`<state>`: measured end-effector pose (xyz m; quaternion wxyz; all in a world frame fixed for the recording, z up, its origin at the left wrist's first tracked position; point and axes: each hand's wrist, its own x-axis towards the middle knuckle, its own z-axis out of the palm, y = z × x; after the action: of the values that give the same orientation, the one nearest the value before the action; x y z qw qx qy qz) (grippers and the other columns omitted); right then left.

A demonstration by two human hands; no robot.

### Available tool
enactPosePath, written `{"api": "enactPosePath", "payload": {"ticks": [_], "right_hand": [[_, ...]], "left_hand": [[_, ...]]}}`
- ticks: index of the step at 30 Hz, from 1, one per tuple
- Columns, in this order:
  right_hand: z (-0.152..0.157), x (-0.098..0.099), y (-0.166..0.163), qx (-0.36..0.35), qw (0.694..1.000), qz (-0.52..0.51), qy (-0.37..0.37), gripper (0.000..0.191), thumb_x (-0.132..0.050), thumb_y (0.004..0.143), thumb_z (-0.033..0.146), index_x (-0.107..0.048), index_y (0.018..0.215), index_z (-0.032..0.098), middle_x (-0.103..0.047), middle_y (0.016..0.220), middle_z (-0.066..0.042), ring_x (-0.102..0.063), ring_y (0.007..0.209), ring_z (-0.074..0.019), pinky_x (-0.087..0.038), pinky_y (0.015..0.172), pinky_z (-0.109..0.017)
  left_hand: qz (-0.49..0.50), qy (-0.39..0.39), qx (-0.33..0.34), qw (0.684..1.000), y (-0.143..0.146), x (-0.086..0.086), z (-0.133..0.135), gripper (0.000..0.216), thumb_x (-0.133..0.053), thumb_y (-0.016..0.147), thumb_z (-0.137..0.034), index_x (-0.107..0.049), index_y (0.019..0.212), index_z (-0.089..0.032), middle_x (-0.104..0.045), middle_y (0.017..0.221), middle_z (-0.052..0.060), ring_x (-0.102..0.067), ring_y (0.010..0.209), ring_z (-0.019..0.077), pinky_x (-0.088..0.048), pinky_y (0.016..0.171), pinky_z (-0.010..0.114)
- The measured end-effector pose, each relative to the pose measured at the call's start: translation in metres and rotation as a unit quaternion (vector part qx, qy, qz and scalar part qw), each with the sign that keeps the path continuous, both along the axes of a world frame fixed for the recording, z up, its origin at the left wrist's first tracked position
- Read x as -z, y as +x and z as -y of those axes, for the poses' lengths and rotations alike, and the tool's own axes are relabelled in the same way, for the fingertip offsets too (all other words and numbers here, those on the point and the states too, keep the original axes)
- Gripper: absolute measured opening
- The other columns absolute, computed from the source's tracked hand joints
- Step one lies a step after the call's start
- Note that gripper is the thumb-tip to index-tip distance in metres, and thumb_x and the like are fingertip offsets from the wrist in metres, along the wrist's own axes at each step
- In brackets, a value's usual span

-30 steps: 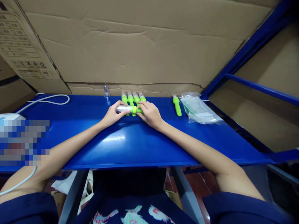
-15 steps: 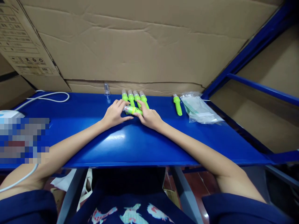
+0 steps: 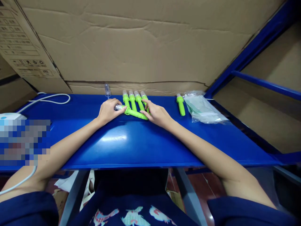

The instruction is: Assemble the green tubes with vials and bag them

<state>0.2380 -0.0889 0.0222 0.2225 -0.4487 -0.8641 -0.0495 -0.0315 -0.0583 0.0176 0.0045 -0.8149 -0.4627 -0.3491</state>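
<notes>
My left hand (image 3: 108, 110) is closed on the clear-capped end of a lime-green stick (image 3: 135, 114). The stick lies slantwise, its green handle pointing right toward my other hand. My right hand (image 3: 157, 113) is open, thumb and fingers apart, close by the handle's tail; whether it touches the handle I cannot tell. Just behind, several like green sticks with clear caps (image 3: 132, 99) lie side by side, the rightmost partly hidden by my right fingers. A loose clear cap (image 3: 107, 90) stands behind my left hand.
One more green stick (image 3: 181, 105) lies at the right beside a clear plastic bag (image 3: 204, 108) with something pale inside. A white cable (image 3: 55, 98) loops at the left near a white device (image 3: 11, 116). Cardboard (image 3: 141, 47) walls the back of the blue table (image 3: 150, 147).
The green stick has shifted left with my left hand, exposing its handle. My right hand has moved slightly right and its fingers have come off the stick's middle.
</notes>
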Motion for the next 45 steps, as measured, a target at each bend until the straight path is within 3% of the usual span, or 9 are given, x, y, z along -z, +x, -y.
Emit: {"api": "enactPosePath", "payload": {"ticks": [5, 12, 17, 22, 31, 40, 45], "right_hand": [[-0.004, 0.004, 0.013, -0.039, 0.998, 0.045, -0.010, 0.054, -0.061, 0.099, 0.054, -0.060, 0.133, 0.012, -0.073, 0.125, -0.019, -0.071, 0.114, -0.0336, -0.055, 0.097, -0.044], [-0.009, 0.014, 0.016, -0.042, 0.999, 0.024, 0.025, 0.037, -0.047, 0.105, 0.033, -0.059, 0.133, 0.012, -0.073, 0.125, -0.018, -0.072, 0.113, -0.0296, -0.056, 0.096, -0.042], [-0.010, 0.015, 0.022, -0.020, 0.999, 0.020, 0.038, 0.040, -0.041, 0.107, 0.037, -0.060, 0.131, 0.012, -0.074, 0.122, -0.019, -0.073, 0.109, -0.0304, -0.057, 0.094, -0.041], [-0.008, 0.011, 0.025, 0.005, 0.999, 0.018, 0.037, 0.043, -0.036, 0.107, 0.038, -0.060, 0.130, 0.012, -0.075, 0.118, -0.018, -0.073, 0.102, -0.0296, -0.055, 0.090, -0.038], [-0.007, 0.011, 0.027, 0.012, 0.998, 0.007, 0.054, 0.044, -0.027, 0.110, 0.038, -0.064, 0.118, 0.015, -0.077, 0.104, -0.014, -0.073, 0.087, -0.0244, -0.048, 0.069, -0.030], [-0.008, 0.009, 0.026, -0.006, 0.996, -0.025, 0.087, 0.047, -0.039, 0.108, 0.045, -0.043, 0.143, 0.014, -0.072, 0.116, -0.017, -0.075, 0.091, -0.0272, -0.055, 0.069, -0.033], [-0.015, 0.014, 0.031, -0.011, 0.994, -0.026, 0.105, 0.039, -0.035, 0.109, 0.041, -0.050, 0.133, 0.015, -0.074, 0.105, -0.015, -0.075, 0.086, -0.0261, -0.055, 0.069, -0.033]], "left_hand": [[0.063, -0.059, -0.062, 0.994, -0.003, -0.001, -0.004, 0.041, -0.061, 0.088, -0.059, -0.076, 0.087, -0.021, -0.080, 0.095, 0.009, -0.071, 0.087, 0.0266, -0.049, 0.076, 0.034], [0.094, -0.112, -0.076, 0.986, -0.002, -0.001, -0.002, 0.044, -0.059, 0.089, -0.060, -0.076, 0.087, -0.020, -0.079, 0.087, 0.007, -0.068, 0.079, 0.0243, -0.046, 0.070, 0.032], [0.071, -0.090, -0.004, 0.993, -0.002, 0.001, -0.001, 0.053, -0.055, 0.090, -0.068, -0.073, 0.097, -0.019, -0.078, 0.101, 0.010, -0.069, 0.089, 0.0253, -0.049, 0.079, 0.035], [0.033, -0.037, 0.030, 0.998, -0.001, 0.003, 0.001, 0.062, -0.069, 0.078, -0.075, -0.070, 0.105, -0.020, -0.075, 0.107, 0.009, -0.069, 0.095, 0.0268, -0.051, 0.085, 0.036], [-0.009, 0.008, -0.009, 1.000, 0.003, 0.002, 0.009, 0.055, -0.062, 0.087, -0.071, -0.070, 0.103, -0.019, -0.075, 0.103, 0.008, -0.069, 0.093, 0.0256, -0.050, 0.080, 0.033], [-0.001, -0.015, -0.061, 0.998, 0.003, 0.001, 0.006, 0.061, -0.055, 0.088, -0.076, -0.074, 0.104, -0.020, -0.078, 0.105, 0.008, -0.071, 0.092, 0.0264, -0.047, 0.074, 0.032], [-0.019, -0.018, -0.074, 0.997, 0.001, -0.001, 0.006, 0.066, -0.051, 0.088, -0.078, -0.077, 0.101, -0.020, -0.080, 0.102, 0.009, -0.072, 0.090, 0.0271, -0.043, 0.068, 0.030]]}}
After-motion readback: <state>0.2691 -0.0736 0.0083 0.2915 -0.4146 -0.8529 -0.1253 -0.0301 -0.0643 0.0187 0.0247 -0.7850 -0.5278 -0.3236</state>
